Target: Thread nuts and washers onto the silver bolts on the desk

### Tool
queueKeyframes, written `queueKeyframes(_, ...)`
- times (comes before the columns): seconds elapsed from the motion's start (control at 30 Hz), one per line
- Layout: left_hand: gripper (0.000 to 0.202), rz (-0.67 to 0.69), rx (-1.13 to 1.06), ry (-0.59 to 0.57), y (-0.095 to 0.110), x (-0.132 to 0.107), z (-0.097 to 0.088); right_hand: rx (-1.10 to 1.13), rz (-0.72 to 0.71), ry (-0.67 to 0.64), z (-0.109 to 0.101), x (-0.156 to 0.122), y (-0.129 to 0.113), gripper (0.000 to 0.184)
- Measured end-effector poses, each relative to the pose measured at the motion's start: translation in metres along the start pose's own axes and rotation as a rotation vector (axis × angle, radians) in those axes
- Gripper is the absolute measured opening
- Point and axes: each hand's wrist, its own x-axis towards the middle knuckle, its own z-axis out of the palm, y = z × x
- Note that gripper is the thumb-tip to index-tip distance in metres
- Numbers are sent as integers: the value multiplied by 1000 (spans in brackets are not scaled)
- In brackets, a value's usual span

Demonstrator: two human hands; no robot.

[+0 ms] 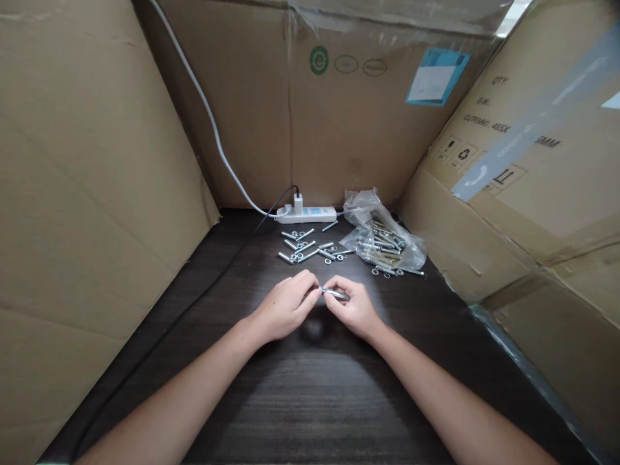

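Pinching, both hands: left hand [293, 300] and right hand [352, 307] meet mid-table, fingertips v. close, w/ a bolt [339, 295] btwn them!
L grip: thumb & fingers tog., clamped on the bolt's left end.
R grip: thumb below, fingers above, closed on the bolt's shank; its right end shows btwn them.
Bolt, looks: slim, silvery, shiny metal, catching the light nicely; lies approx. left-right, right end a touch nearer. Thread detail too small to tell; whether a washer or nut sits at the left end, can't tell, fingers cover it.
Bolt, place: centre of the dark table [310, 400], just nearer than the loose hardware.
Loose bolts: several silvery bolts [307, 247] far side, in rough clusters w/ small washers [327, 261] beside them.
Bag: clear plastic bag [411, 248] to the far right, crumpled, w/ more bolts inside; a few washers + a bolt lie at its near edge.
Power: white power strip [330, 214] at the far edge, white plug [298, 204] upright in it; white cable [213, 123] climbs far left, black cable [194, 301] runs to near left.
Walls: cardboard L, far & R; blue-edged label [436, 76] on the far cardboard [242, 97].
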Motion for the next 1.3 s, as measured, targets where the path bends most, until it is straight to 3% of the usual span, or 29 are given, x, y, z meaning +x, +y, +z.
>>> queueKeyframes(0.07,12,-2,-32,12,1,-1,0,8,4,4,0,1,0,12)
queueKeyframes(0.13,22,-9,-50,32,1,-2,0,16,7,2,0,1,0,12)
queueKeyframes(0.2,18,-19,-41,43,0,-2,-1,16,3,-2,0,0,0,12)
queueKeyframes(0.43,12,22,-41,-3,0,0,0,10,-8,-4,0,-1,-1,12)
queueKeyframes(0.53,29,14,-62,24,1,-2,-1,28,-1,0,1,0,0,12)
queueKeyframes(0.67,13,-14,-38,44,1,-1,-2,32,8,-6,1,-1,0,12)
queueKeyframes(0.83,13,24,-41,17,1,-1,-1,17,15,3,0,0,1,13)
queueKeyframes(0.97,32,26,-62,45,2,-2,-1,26,25,5,0,0,1,11)
queueKeyframes(1.1,13,5,-30,32,0,-1,-1,32,29,-6,0,0,-1,11)
queueKeyframes(1.23,16,46,-34,1,0,-1,0,44,48,-11,0,2,0,13)
queueKeyframes(1.3,28,51,-48,15,2,-2,0,57,63,-6,-1,3,0,13)
